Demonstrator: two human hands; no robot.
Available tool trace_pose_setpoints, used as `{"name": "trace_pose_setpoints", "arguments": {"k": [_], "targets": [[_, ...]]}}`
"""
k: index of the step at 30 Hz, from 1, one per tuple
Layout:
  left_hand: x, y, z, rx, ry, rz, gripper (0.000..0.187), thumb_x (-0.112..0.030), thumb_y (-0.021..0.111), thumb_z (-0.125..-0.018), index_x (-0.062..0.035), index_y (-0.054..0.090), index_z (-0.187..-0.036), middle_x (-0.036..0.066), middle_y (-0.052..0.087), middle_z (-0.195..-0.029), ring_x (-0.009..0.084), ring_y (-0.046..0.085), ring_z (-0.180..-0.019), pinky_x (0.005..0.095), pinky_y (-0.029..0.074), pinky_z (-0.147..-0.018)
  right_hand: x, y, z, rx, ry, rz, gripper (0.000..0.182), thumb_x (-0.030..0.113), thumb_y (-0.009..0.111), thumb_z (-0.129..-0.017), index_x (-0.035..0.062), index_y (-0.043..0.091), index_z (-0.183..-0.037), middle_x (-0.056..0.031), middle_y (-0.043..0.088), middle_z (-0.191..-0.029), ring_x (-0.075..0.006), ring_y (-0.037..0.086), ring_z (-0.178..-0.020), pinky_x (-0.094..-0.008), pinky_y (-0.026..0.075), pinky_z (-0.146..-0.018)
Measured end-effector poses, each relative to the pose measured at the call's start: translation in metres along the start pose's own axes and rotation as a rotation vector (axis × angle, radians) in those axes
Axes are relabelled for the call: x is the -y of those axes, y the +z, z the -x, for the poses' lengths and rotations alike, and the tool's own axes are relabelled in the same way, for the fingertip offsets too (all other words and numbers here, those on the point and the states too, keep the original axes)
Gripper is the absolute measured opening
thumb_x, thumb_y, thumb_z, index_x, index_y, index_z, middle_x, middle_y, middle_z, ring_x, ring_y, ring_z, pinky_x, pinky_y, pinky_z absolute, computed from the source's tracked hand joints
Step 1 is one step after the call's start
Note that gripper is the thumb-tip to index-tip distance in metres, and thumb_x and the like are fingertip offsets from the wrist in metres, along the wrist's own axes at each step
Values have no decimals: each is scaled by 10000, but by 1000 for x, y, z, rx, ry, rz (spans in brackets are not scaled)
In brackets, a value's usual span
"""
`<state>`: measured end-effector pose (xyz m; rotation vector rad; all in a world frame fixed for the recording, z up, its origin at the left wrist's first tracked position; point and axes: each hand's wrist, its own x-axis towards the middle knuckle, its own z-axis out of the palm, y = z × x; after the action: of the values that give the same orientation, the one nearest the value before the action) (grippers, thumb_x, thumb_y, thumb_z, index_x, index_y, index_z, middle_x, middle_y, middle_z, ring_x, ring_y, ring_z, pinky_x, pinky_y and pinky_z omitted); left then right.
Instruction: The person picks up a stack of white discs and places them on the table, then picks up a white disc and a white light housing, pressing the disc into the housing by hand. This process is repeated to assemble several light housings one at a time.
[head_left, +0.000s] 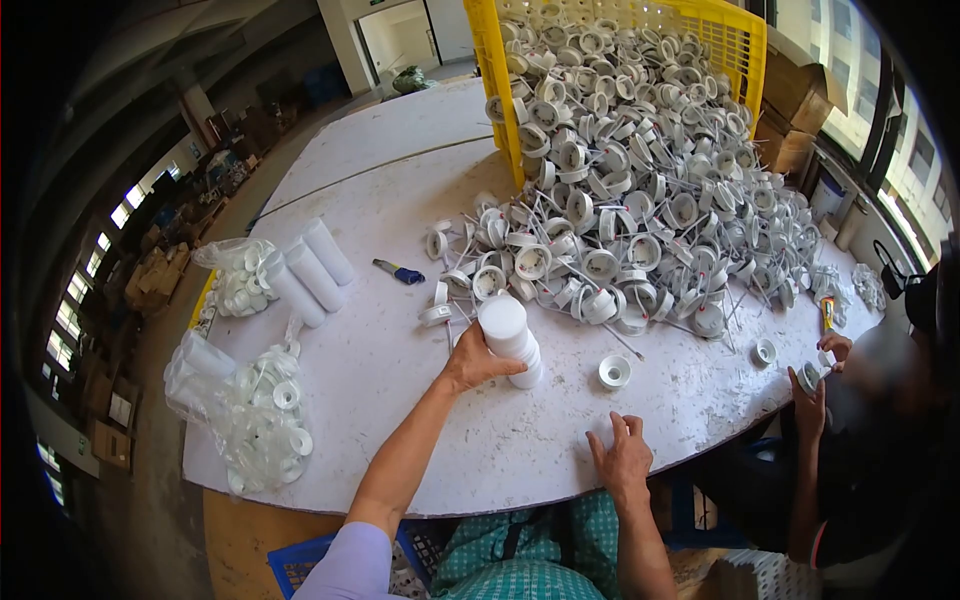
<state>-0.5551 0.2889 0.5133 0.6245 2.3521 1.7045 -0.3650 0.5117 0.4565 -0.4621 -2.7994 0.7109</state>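
My left hand [478, 362] is wrapped round the side of an upright stack of white round discs [510, 335] on the table. Over the table's front edge, my right hand [622, 458] holds nothing, its fingers apart and partly curled. Just beyond it lies a single white round cup-like part [614, 372] with a hole in its middle. Behind the stack begins a large heap of similar white round parts with thin wires [640, 220]. A blue-and-black utility knife [399, 271] lies to the left of the heap.
A tipped yellow crate [505, 110] stands behind the heap. White cylinders [306, 272] and plastic bags of white rings [268, 420] lie at left. At right a co-worker's hands [812, 385] hold a round part, near a yellow-handled tool [827, 312]. A blue basket [295, 565] sits below the table edge.
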Motion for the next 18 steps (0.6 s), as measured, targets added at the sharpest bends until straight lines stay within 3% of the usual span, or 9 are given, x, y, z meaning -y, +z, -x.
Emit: {"name": "trace_pose_setpoints", "arguments": {"k": [3,4,6,7,10,11,15,17,18], "targets": [[6,1,-1,12,-5,-29,824,-190,861,-549,-45,482,-1267,110,596,-1183,243,569,-1100,368,452,-966,11,-8,-6,-186,-162,-125,480,226,737,-774,56,553,-1183,-115,599,-981,-275,628,-761,-374,521,-673],[10,2,-1,9,-5,-28,824,-190,861,-549,-45,482,-1267,110,596,-1183,243,569,-1100,368,452,-966,14,-8,-12,-186,-165,-125,480,226,737,-774,56,553,-1183,-115,599,-981,-275,628,-761,-374,521,-673],[16,4,-1,4,-7,-33,781,-127,865,-546,-38,509,-1236,95,624,-1137,223,590,-1072,365,468,-957,22,-5,-30,-92,-221,-493,491,131,747,-762,46,546,-1201,-119,624,-1009,-254,612,-790,-353,518,-660],[16,5,-1,3,-7,-33,781,-127,865,-546,-38,509,-1236,95,624,-1137,223,590,-1072,365,468,-957,27,-1,-40,-90,-257,-569,540,148,771,-728,51,537,-1205,-123,622,-1026,-240,607,-791,-332,514,-654],[17,6,0,21,-22,-22,715,-127,848,-566,-41,541,-1206,92,634,-1122,217,600,-1052,355,474,-944,51,-1,-72,-58,-402,-585,547,146,763,-736,50,532,-1222,-128,616,-1063,-261,594,-901,-345,508,-720],[19,5,-1,45,-29,-25,705,-167,838,-571,-43,544,-1199,103,633,-1121,229,602,-1046,356,473,-936,49,12,-82,-57,-442,-534,542,156,746,-757,56,529,-1243,-140,591,-1119,-298,548,-1029,-374,491,-800],[18,4,-2,53,-28,-61,615,-225,813,-592,-47,594,-1138,111,656,-1078,236,625,-1004,349,483,-902,54,32,-106,-83,-571,-473,538,155,725,-792,87,514,-1281,-147,539,-1207,-260,539,-1039,-322,511,-718],[14,4,-1,51,-39,-63,601,-231,810,-594,-49,603,-1128,109,663,-1065,234,630,-994,344,488,-891,61,33,-108,85,-471,-658,521,192,714,-799,64,524,-1267,-167,531,-1210,-337,485,-1112,-406,443,-892],[13,4,-1,52,-48,-67,587,-236,807,-595,-52,613,-1118,107,669,-1052,232,636,-984,340,493,-880,63,33,-109,86,-470,-657,521,192,714,-799,64,524,-1267,-167,531,-1210,-337,485,-1112,-406,443,-892]]}}
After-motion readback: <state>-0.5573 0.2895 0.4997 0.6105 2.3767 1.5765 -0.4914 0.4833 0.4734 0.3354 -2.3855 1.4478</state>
